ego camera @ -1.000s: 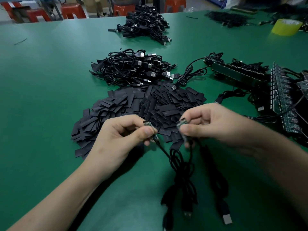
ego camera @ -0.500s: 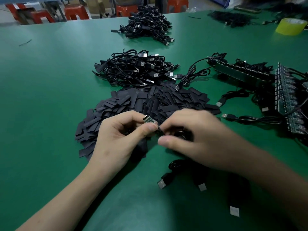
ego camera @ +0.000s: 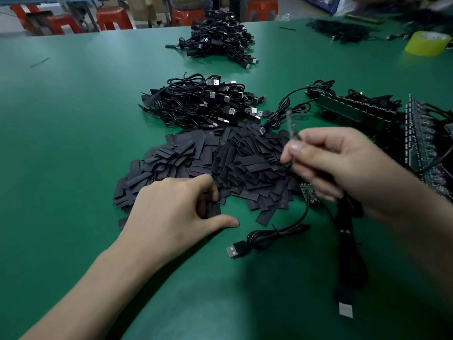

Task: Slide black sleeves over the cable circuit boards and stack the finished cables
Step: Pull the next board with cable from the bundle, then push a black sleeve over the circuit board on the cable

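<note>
On the green table [ego camera: 73,143], left side: the left hand [ego camera: 176,209] is laid at the near edge of the sleeve pile [ego camera: 220,163]. Its fingers are curled down onto one black sleeve [ego camera: 212,209]; the thumb is stretched flat on the table, apart from the fingers. Whether the sleeve is actually gripped cannot be told.

Behind the pile a heap of stacked cables [ego camera: 201,104] is seen, and a second heap [ego camera: 220,42] is set farther back.

Centre: one loose cable [ego camera: 277,234] is laid on the table. Its USB plug [ego camera: 234,251] is pointed near-left, and its bare circuit board [ego camera: 307,190] is rested at the pile's near-right edge.

Right of that: the right hand [ego camera: 343,168] is raised above the table, thumb and forefinger clamped on a second board [ego camera: 291,126], which is blurred and tilted upward. Its held cable [ego camera: 348,241] is hung below the hand, with the hanging plug [ego camera: 345,310] at the bottom. The hands are held well apart.

Far right: racks of boards [ego camera: 421,143] with wires attached are noted. A yellow tape roll [ego camera: 426,44] is set at the far corner.
</note>
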The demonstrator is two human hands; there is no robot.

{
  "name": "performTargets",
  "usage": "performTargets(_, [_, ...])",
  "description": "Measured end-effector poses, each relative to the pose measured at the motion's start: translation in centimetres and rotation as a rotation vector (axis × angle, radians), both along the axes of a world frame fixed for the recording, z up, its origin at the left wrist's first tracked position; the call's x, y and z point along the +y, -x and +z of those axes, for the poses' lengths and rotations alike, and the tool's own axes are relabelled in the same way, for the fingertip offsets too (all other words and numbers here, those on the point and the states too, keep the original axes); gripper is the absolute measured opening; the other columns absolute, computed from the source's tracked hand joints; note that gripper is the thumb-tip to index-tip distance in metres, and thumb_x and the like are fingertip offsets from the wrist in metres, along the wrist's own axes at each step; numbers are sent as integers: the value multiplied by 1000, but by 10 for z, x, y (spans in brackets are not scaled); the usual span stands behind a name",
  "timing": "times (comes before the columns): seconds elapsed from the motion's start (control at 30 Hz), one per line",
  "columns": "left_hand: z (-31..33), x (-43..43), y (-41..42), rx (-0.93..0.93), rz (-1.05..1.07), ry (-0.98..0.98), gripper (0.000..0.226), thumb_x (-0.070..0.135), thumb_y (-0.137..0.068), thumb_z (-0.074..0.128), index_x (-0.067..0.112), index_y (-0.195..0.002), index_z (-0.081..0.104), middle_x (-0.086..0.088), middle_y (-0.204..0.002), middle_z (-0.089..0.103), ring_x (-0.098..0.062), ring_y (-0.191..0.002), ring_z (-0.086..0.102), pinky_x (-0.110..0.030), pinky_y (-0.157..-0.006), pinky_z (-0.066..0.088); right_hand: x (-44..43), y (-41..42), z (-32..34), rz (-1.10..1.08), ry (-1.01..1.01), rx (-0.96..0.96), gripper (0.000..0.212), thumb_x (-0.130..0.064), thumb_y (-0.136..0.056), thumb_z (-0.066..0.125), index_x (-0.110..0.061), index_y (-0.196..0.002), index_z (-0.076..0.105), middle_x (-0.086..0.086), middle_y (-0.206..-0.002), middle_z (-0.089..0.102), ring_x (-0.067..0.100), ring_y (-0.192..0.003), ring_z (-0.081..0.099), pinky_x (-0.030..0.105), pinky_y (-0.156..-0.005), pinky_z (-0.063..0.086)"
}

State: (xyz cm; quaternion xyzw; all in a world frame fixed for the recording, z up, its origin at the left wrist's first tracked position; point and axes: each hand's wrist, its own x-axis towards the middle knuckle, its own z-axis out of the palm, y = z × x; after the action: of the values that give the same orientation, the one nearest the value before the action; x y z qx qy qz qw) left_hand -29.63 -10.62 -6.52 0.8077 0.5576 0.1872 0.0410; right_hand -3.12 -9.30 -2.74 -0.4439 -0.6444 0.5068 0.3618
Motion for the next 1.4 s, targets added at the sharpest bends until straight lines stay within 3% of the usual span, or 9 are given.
performTargets(0.17, [5, 1, 2, -52, 20, 95, 42, 72, -68, 71, 37, -84, 55, 19, -63, 60, -1, -62, 55, -29, -58, 44, -15, 39, -13, 271, -296, -554, 21, -41, -98, 59, -29, -88, 74, -8, -79, 71, 8, -70, 64, 31, -65, 51])
performTargets(0.3, [7, 2, 5, -168, 53, 185, 37, 60, -67, 82, 37, -87, 61, 26, -72, 66, 2, -63, 61, -35, -65, 54, -14, 35, -6, 378, -158, -621, 21, -32, -101, 59, -26, -85, 72, -19, -76, 74, -1, -70, 64, 12, -62, 42])
performTargets(0.47, [4, 4, 6, -244, 70, 223, 31, 47, -72, 86, 34, -85, 61, 25, -70, 68, 0, -63, 62, -34, -68, 56, -10, 20, 0, 454, 7, -815, 24, -41, -102, 55, -29, -86, 69, -21, -72, 74, 0, -59, 59, 13, -55, 41])
performTargets(0.7, [9, 16, 23, -343, 62, 335, 15, 36, -77, 85, 29, -77, 71, 14, -66, 68, 1, -55, 56, -11, -59, 44, -12, 40, -14, -79, -184, -607, 26, -38, -97, 62, -24, -75, 65, -12, -64, 66, 1, -52, 53, 13, -53, 39])
performTargets(0.9, [19, 16, 26, -767, -199, 605, 12, 30, -73, 78, 21, -82, 78, 5, -65, 65, -6, -59, 53, -11, -55, 43, -18, 51, -20, -31, -74, -339, 24, -45, -89, 70, -23, -82, 68, 6, -69, 68, 17, -55, 59, 33, -54, 44])
performTargets(1.03, [12, 9, 11, -886, -232, 636, 11, 28, -75, 76, 23, -84, 78, -5, -65, 70, -7, -58, 60, -15, -52, 46, -19, 49, -24, 2, 6, -232, 26, -48, -90, 71, -23, -83, 70, 17, -71, 64, 6, -46, 43, 20, -43, 33])
performTargets(1.13, [5, 6, 4, -813, -215, 436, 15, 36, -77, 82, 26, -88, 79, -6, -74, 72, -9, -66, 64, -21, -62, 49, -18, 48, -29, -33, 33, -170, 22, -41, -91, 71, -22, -81, 71, 17, -68, 65, 4, -42, 42, 16, -41, 32])
performTargets(1.23, [1, 0, -1, -444, -261, 5, 25, 47, -76, 81, 31, -96, 79, 10, -83, 71, -7, -76, 67, -20, -70, 51, -18, 47, -34, -57, 80, -91, 21, -35, -93, 71, -17, -81, 71, 10, -58, 57, 1, -41, 41, 13, -40, 31])
performTargets(1.4, [-3, -1, -5, -445, -218, -92, 28, 41, -80, 83, 22, -100, 81, 13, -86, 72, -1, -78, 66, -20, -73, 52, -16, 44, -29, -18, 80, -48, 31, -41, -96, 65, -16, -77, 68, -8, -53, 49, 0, -41, 38, 10, -40, 30])
